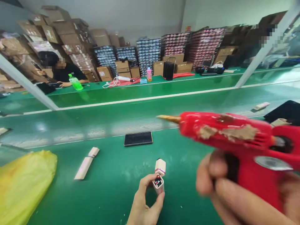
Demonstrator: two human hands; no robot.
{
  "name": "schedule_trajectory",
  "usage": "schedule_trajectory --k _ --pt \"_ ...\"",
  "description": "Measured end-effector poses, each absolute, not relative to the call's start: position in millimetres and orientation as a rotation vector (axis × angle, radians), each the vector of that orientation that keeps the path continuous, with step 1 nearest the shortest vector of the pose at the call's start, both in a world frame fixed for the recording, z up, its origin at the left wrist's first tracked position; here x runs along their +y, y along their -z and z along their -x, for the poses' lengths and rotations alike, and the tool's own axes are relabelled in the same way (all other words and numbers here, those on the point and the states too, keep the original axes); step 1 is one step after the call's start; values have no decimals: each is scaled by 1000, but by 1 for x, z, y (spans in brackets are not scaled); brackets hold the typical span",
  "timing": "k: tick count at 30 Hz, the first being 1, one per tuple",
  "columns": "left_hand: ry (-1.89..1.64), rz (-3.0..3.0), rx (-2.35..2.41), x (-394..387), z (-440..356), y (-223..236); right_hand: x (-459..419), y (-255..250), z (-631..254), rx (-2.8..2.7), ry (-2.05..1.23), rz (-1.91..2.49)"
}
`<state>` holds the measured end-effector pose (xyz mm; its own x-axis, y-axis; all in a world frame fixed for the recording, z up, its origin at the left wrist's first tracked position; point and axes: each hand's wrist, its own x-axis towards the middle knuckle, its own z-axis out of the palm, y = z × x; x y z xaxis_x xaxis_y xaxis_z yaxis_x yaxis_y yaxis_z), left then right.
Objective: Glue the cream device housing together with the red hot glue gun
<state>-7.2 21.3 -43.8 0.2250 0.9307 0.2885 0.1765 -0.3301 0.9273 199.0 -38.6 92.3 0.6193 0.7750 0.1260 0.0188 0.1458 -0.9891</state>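
My left hand (146, 200) pinches a small white plastic casing (159, 188) between thumb and fingers at the lower middle. The casing's end faces me uncovered, and dark and red parts show inside it. Touching its far end is a white cap-like piece (160, 166) with a pinkish-purple band. My right hand (234, 187) is wrapped around the handle of a red hot glue gun (225, 131), its fingers at the black trigger. The gun's brass nozzle points left, above and to the right of the casing. Brown patches mark its body.
A black phone (138, 139) lies ahead on the green table. Left of it rests another white device (86, 164), near a yellow bag (25, 184). A belt runs across beyond. Across it, a person (63, 70) sits by a green bottle (75, 82); stacked boxes (72, 34) stand behind.
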Motion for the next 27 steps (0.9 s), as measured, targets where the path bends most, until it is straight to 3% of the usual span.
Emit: schedule_trajectory --k 3,11,27 --pt "-1212 -1798 960 18 10 52 -33 -80 -194 -783 -723 1379" --pt "-1150 -2184 517 29 18 50 -44 -1 -121 -537 -571 1632" --pt "-1051 -2369 562 21 37 74 -54 17 -105 -543 -463 1791"
